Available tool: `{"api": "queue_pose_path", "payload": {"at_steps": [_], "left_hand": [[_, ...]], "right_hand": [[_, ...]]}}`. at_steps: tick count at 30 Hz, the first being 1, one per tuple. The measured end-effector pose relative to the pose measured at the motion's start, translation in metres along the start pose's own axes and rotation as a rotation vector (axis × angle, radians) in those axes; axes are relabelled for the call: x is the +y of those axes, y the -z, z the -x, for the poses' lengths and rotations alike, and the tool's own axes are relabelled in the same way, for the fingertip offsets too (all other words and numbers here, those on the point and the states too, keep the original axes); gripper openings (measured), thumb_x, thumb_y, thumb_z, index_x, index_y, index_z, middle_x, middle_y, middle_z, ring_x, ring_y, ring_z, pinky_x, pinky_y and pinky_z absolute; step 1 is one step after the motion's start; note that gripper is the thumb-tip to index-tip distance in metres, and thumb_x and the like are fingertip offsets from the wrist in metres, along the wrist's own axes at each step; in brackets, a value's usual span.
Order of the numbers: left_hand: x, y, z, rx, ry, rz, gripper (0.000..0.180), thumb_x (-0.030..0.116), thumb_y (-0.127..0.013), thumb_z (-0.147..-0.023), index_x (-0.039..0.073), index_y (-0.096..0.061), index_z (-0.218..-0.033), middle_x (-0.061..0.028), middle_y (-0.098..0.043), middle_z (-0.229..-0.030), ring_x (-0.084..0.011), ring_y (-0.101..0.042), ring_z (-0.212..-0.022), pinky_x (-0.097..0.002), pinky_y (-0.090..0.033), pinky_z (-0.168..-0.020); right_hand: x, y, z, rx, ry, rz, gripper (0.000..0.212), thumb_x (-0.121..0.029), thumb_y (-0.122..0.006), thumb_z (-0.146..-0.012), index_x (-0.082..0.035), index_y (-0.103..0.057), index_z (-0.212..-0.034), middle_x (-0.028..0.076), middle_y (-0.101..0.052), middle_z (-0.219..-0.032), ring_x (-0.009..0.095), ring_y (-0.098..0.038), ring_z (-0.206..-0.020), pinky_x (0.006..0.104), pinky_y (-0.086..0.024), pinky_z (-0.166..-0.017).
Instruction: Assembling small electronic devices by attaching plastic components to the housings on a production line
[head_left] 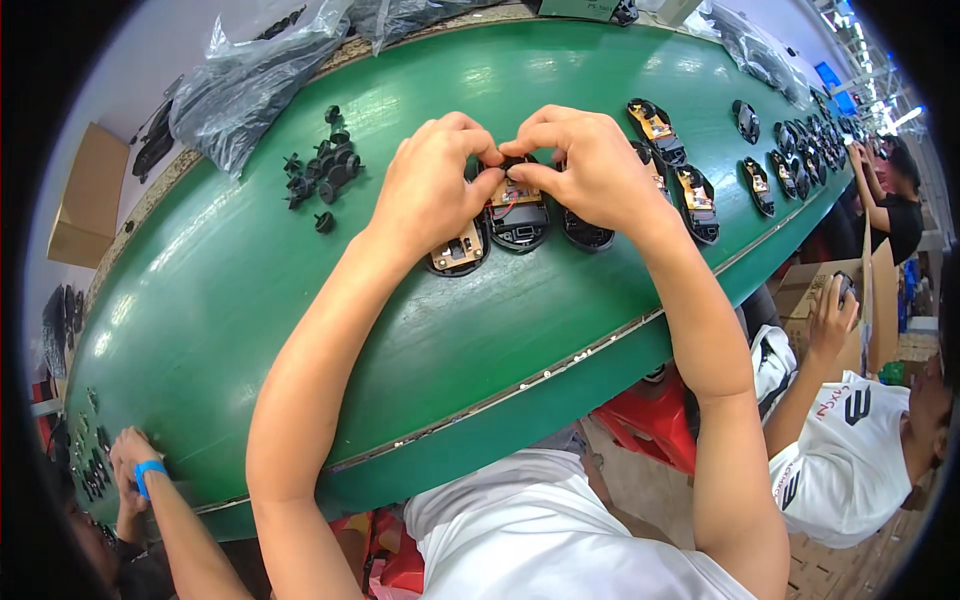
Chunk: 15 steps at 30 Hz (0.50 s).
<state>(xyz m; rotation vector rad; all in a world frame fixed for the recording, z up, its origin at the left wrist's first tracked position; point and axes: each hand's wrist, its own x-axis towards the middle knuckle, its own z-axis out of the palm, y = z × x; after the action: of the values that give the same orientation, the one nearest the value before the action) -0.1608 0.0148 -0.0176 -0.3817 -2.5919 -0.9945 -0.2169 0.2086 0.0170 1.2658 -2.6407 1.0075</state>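
An open computer mouse base (pixel 518 228) lies on the green work surface, its brown circuit board and red wires exposed. Over its far end, my left hand (pixel 428 185) and my right hand (pixel 598 168) come together, thumbs and forefingers pinched close. Between the fingertips is something small and dark, mostly hidden. Another open mouse base (pixel 460 252) sits under the edge of my left hand, and a further mouse base (pixel 587 235) is partly covered by my right. Left of my hands are several loose black scroll wheels (pixel 325 172) with short axles.
More open mouse bases (pixel 698 205) run along the green surface (pixel 480 340) to the right. Plastic bags (pixel 245 95) line the far edge, near a cardboard box (pixel 88 195). Co-workers sit at both sides; one's hand (pixel 832 315) holds a dark object. A red stool (pixel 650 425) stands below.
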Motion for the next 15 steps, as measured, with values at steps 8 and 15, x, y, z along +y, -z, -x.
{"api": "queue_pose_path", "payload": {"at_steps": [8,15], "left_hand": [[-0.006,-0.007,0.004,0.027,0.018,0.068,0.016,0.01,-0.078,-0.078,0.0,-0.071,-0.088,-0.0132,-0.07,-0.102,-0.0325,-0.067,-0.099,-0.0407,-0.052,-0.088],[-0.005,-0.01,0.001,0.036,0.046,0.118,0.013,0.015,-0.076,-0.078,0.005,-0.072,-0.085,-0.0126,-0.069,-0.101,-0.0341,-0.063,-0.099,-0.0448,-0.05,-0.09]], "right_hand": [[-0.003,-0.003,0.004,0.027,-0.185,-0.117,0.017,-0.014,-0.079,-0.08,-0.004,-0.077,-0.094,0.014,-0.075,-0.089,0.033,-0.072,-0.084,0.041,-0.056,-0.079],[0.003,0.007,-0.011,-0.058,0.061,0.125,0.015,-0.01,-0.077,-0.077,-0.002,-0.077,-0.089,0.018,-0.074,-0.082,0.034,-0.072,-0.08,0.0421,-0.056,-0.077]]}}
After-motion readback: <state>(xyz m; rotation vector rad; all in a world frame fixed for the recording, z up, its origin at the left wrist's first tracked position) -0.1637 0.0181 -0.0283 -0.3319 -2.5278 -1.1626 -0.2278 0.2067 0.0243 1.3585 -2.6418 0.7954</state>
